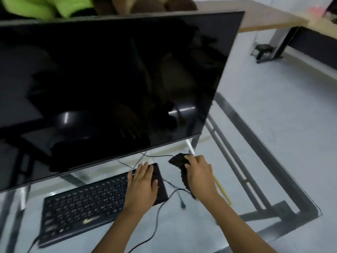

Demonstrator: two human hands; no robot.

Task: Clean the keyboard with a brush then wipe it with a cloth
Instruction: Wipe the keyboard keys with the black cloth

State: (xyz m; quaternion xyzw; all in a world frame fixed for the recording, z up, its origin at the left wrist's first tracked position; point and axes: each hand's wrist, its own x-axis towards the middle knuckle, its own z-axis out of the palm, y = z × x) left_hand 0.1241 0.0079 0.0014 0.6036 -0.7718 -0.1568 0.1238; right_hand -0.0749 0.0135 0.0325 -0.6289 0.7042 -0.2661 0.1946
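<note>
Glass-topped desk [242,161] with a dark metal frame, pale grey floor [284,106] visible through the glass. Large black monitor [109,84], switched off, fills the left and centre, tilted, its screen reflecting dim room shapes. Loose black cables [164,203] trail across the glass near the monitor's lower right corner. Far right: a light wooden table [264,21] on grey metal legs [280,42], a small dark footrest-like object [262,50] on the floor beneath it. Far top left: blurred lime-green fabric [51,6], brown rounded shapes [151,4] beside it. Light is soft, even, indoor.
</note>
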